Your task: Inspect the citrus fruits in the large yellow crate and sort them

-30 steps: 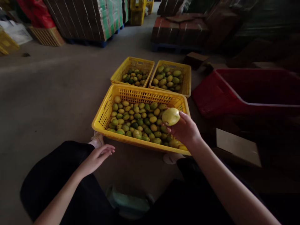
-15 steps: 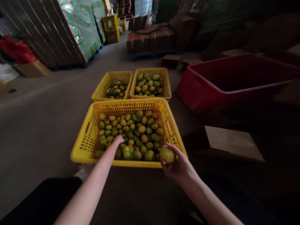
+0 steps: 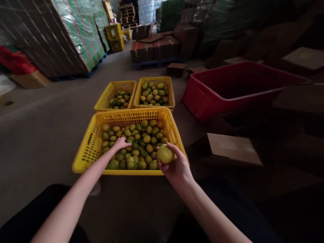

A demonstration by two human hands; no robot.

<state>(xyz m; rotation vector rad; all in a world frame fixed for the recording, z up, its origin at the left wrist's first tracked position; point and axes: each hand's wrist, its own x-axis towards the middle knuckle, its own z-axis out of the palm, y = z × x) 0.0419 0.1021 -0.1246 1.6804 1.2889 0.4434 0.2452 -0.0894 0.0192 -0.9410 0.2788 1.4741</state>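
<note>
A large yellow plastic crate with slotted sides stands in front of me, holding many green and yellow lemons. My left hand reaches down among them, its fingers and thumb closed around a green lemon that is mostly hidden. Above the crate's near right corner, my right hand grips a big yellow-green lemon, with the thumb on top and fingers beneath.
Behind the crate, a left yellow crate and a right yellow crate also contain lemons. To the right are a red tub and a cardboard box. Wrapped stacks and boxes on a blue pallet stand farther back.
The view has shifted, so the crates appear farther left. My right hand has lifted its lemon slightly and brought it over the crate's edge. My left hand has moved a little away from me.
</note>
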